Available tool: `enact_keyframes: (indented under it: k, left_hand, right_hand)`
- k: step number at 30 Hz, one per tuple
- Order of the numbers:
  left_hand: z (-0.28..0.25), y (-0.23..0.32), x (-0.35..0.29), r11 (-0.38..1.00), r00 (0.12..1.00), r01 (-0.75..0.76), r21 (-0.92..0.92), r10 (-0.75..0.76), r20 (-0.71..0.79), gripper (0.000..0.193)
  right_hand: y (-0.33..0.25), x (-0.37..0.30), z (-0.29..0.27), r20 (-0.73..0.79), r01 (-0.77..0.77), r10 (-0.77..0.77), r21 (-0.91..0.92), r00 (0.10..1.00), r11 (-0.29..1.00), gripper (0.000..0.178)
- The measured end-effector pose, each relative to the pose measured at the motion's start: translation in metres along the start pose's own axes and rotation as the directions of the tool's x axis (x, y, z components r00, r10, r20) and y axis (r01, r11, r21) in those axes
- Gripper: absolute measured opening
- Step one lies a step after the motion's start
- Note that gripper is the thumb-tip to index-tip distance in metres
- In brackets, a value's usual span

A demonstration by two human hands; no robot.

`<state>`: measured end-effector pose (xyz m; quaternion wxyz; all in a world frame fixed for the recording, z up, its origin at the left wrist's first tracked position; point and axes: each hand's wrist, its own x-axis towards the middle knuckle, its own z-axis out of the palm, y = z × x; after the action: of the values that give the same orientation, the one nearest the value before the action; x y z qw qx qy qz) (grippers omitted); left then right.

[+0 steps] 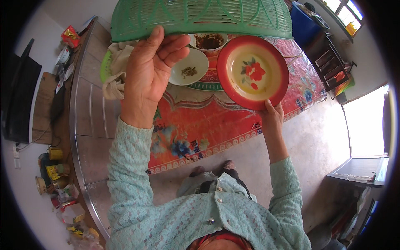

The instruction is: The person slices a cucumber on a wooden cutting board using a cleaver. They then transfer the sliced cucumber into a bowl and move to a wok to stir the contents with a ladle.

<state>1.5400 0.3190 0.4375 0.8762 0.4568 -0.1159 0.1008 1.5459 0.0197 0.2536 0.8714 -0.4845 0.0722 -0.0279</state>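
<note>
My left hand (146, 77) has its thumb and curled fingers at the front rim of a green slatted plastic food cover (200, 18), which is raised and tilted above the table. In my right hand (273, 118) is a shallow enamel dish (223, 62) with a red rim and a red flower on its cream inside, gripped by the near edge. A little liquid seems to lie in it. Beneath the cover stand a white bowl (199, 58) with a few greenish-brown pieces and another bowl (192, 41) of dark brown food, partly hidden.
A red flowered tablecloth (204, 125) covers the table. Left of my hand, a beige cloth (116, 85) hangs over a bright green rim (106, 68). A long cabinet (89, 112) runs along the left. A blue barrel (306, 25) and dark wooden chair (333, 62) stand back right.
</note>
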Motion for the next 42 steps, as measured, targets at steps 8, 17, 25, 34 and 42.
enact_keyframes:
  k: [8,17,25,34,42]
  left_hand:
    - [0.001,-0.007,0.001,1.0,1.0,-0.009,-0.007,0.009,-0.005,0.024]
    - [-0.004,-0.012,-0.012,0.999,0.997,0.047,0.016,-0.045,-0.07,0.022]
    - [-0.01,-0.023,-0.029,0.997,0.988,0.063,0.043,-0.056,-0.144,0.024]
    - [-0.029,-0.039,-0.059,0.993,0.961,0.088,0.084,-0.063,-0.269,0.023]
    - [-0.032,-0.055,-0.083,0.99,0.936,0.093,0.103,-0.051,-0.35,0.022]
  right_hand:
    - [-0.001,-0.029,-0.05,-0.012,-0.094,0.094,-0.057,0.996,0.994,0.024]
    - [0.007,-0.045,-0.045,-0.064,-0.129,0.128,-0.01,0.99,0.992,0.023]
    - [0.011,-0.028,-0.045,-0.148,-0.165,0.163,-0.004,0.975,0.986,0.015]
    - [0.012,-0.013,-0.059,-0.112,-0.182,0.178,-0.028,0.978,0.983,0.016]
    - [0.005,-0.007,-0.053,-0.103,-0.185,0.179,-0.048,0.978,0.982,0.021]
